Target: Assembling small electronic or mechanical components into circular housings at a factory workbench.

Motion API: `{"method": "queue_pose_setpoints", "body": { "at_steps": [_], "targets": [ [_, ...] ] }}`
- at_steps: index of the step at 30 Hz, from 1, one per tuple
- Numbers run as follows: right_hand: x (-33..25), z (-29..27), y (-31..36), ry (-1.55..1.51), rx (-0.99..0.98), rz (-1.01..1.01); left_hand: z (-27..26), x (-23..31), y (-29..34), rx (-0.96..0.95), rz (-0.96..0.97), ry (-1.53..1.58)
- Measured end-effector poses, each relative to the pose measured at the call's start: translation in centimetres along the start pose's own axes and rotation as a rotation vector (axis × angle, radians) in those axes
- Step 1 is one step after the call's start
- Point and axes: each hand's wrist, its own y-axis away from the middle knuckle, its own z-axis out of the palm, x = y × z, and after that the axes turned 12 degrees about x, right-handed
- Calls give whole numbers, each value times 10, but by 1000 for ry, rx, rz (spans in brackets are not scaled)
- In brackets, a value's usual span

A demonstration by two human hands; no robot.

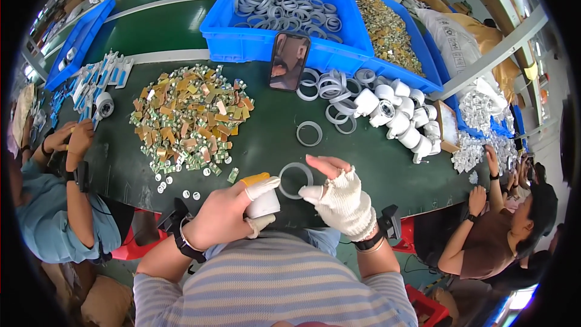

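Note:
My left hand [225, 213] is closed around a white cylindrical housing [264, 204] near the table's front edge. White covers sit on some of its fingertips, and a yellow one shows behind. My right hand [344, 200], in a cream knit glove with bare fingertips, has thumb and index finger apart. A grey ring [296, 180] sits between the hands, beside the right thumb; whether the thumb touches it I cannot tell. Another grey ring [309, 134] lies farther back on the dark green table.
A heap of small circuit boards [187, 121] lies left, white housings [399, 112] right. A phone [288, 62] stands before a blue bin [242, 45] of grey rings. A blue tray [423, 79] holds small boards. Co-workers sit left [66, 206] and right [496, 224].

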Motion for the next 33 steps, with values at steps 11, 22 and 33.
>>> {"method": "queue_pose_setpoints", "body": {
  "at_steps": [11, 22, 33],
  "targets": [
    [-2, 7, 8, -625, -180, 675, 9, -11, 12, -37, 127, -381],
    [25, 18, -19, -928, -675, 706, 1, 2, 2, -194, 264, -330],
    [-12, 10, -7, -445, -82, 220, -9, 4, -2, -130, 112, -480]
  ]
}}
